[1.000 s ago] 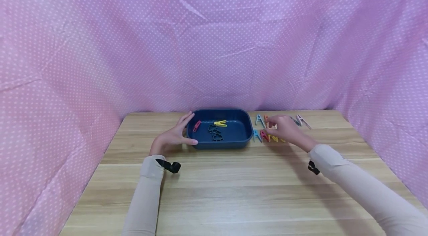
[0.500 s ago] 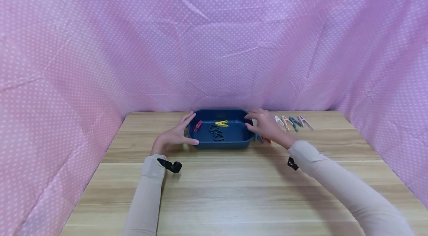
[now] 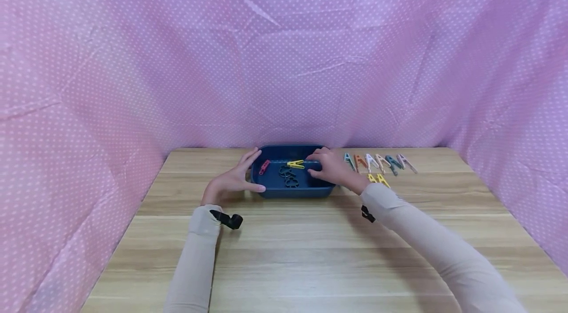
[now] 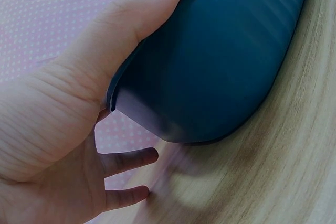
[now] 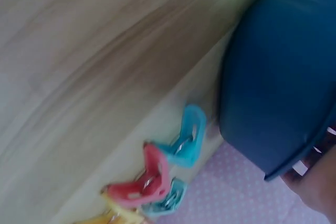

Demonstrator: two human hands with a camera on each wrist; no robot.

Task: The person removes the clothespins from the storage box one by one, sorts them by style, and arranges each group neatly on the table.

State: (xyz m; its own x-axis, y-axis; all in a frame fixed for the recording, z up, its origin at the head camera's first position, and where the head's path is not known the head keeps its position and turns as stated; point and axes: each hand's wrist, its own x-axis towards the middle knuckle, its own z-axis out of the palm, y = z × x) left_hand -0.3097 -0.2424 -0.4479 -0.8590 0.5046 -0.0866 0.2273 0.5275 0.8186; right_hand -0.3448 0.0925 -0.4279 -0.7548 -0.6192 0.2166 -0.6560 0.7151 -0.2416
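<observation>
A dark blue rectangular tray [image 3: 293, 193] stands at the back of the table. Inside lie a red clothespin [image 3: 264, 167], a yellow clothespin [image 3: 295, 164] and several dark open-outlined pieces [image 3: 291, 183]. At the tray's left end is my left hand [image 3: 232, 180], its thumb resting on the rim and its other fingers spread. My right hand [image 3: 334, 169] reaches over the right end into the tray. Thumb and fingertips are apart there, close to the yellow clothespin, with nothing visible between them. In the right wrist view, most of that hand is hidden behind the tray wall.
Right of the tray, clothespins form two rows, among them white [image 3: 371, 162], orange [image 3: 360, 162] and lilac [image 3: 407, 162] ones, with yellow ones [image 3: 378, 180] in front. A blue clothespin [image 5: 191, 135] lies beside the tray. Pink dotted cloth [image 3: 284, 56] hangs behind the table.
My right hand has moved left from the clothespin rows, over the tray's right rim and into the tray. The rows are more visible now. My left hand stays at the tray's left end.
</observation>
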